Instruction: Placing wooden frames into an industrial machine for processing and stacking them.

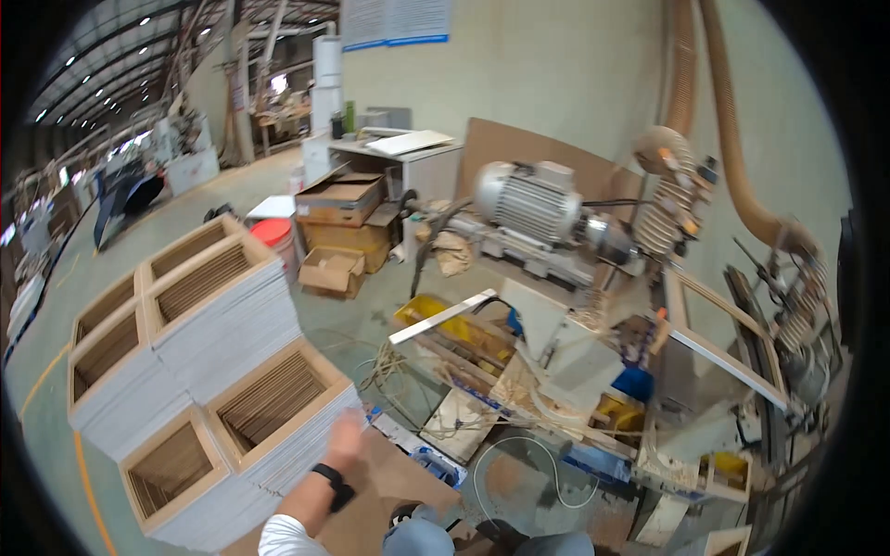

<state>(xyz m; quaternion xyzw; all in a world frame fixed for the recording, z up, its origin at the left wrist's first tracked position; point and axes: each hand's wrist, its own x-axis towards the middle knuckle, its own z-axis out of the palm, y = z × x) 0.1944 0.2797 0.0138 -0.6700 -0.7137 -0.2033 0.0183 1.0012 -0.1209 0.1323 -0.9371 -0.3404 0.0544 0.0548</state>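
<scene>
A workshop with a green floor (83, 278) and a motor (528, 199) on a cluttered machine. The left hand (345, 435), fingers blurred so its grip cannot be told, rests against the nearest stack of frames (278, 408); more stacks (209, 287) stand beyond it.

Place: a woodworking factory hall.
Signs: stacked wooden frames (199, 357), an electric motor (527, 202) on a machine, dust-extraction hoses (732, 148), cardboard boxes (341, 199).
</scene>
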